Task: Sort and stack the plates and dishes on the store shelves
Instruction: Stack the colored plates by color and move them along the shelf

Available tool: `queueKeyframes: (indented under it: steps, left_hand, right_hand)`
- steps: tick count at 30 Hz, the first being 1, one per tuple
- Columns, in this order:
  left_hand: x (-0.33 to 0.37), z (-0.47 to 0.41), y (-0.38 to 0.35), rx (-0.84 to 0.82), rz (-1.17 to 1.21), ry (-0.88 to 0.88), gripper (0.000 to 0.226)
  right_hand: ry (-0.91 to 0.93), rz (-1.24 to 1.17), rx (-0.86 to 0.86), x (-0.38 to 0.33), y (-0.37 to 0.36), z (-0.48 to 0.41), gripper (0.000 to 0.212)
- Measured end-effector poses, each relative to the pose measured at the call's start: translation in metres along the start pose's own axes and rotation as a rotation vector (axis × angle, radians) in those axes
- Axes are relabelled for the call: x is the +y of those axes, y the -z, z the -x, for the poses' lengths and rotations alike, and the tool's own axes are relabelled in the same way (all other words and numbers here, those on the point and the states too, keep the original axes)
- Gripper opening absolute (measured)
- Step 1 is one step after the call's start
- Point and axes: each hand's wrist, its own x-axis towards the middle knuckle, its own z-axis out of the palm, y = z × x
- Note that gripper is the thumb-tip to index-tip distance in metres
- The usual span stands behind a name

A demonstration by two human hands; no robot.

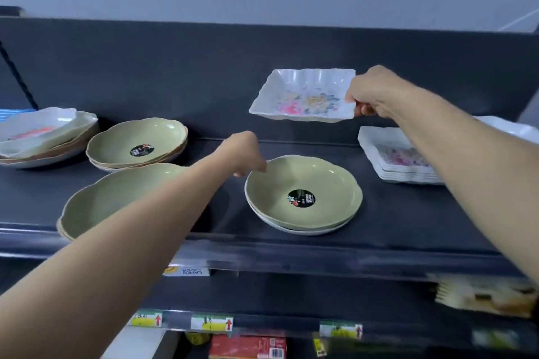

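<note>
Right now my right hand [368,96] pinches the right edge of a white square dish with a fluted rim and a pink flower print [304,96], thumb under and fingers over, and holds it in the air above the dark shelf [408,213]. It feels like a light, stiff thing, melamine or plastic by its look, so one edge pinch carries it level. I judge the glaze smooth and a bit slippery, so the hold belongs at the rim, where the fluting gives purchase. A stack of matching white square dishes [399,159] sits on the shelf just below and to the right, partly behind my forearm.

My left hand [245,154] curls loosely at the far left rim of a pale green round scalloped dish [303,192], which rests on a white dish of like shape. Whether that grip has closed on the rim I cannot tell.

A round black sticker [302,198] lies in the green dish; its print is too small to read. The green dish stack behind it on the left [137,143] bears the same sort of sticker. Yellow and green price tags with red arrows [211,323] line the lower shelf edge, unreadable.
</note>
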Motion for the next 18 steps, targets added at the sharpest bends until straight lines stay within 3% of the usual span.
queueKeyframes:
  steps: [6,18]
  left_hand:
    - [0.014,-0.014,-0.018,0.021,-0.086,0.066,0.039]
    - [0.007,-0.018,-0.027,0.114,-0.129,0.163,0.036]
  right_hand:
    - [-0.052,0.051,0.019,0.041,0.037,-0.007,0.023]
    - [-0.094,0.114,-0.018,0.069,0.052,-0.012,0.020]
